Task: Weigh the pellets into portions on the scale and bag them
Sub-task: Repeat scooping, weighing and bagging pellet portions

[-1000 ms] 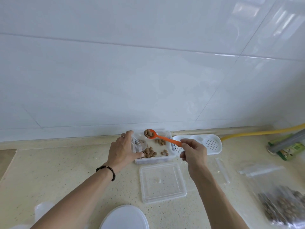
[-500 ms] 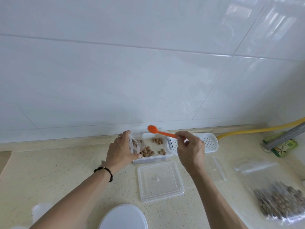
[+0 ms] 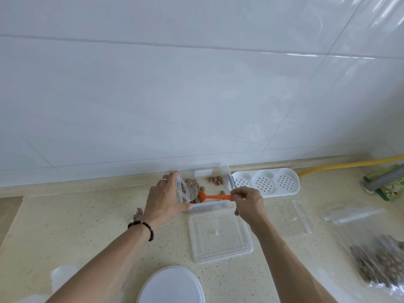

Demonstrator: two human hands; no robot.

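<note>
Now R hand (image 3: 244, 200) pinches orange plastic spoon (image 3: 215, 196), handle lying L–R, bowl at small clear zip bag (image 3: 185, 191) mouth gripped by L hand (image 3: 164, 200) w/ brown pellets (image 3: 216, 180) beyond

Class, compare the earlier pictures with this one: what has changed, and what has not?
The orange spoon, pinched by the right hand, came down from above the clear tub into the pellets. The left hand still holds the small bag at the tub; the lid stays put.
</note>
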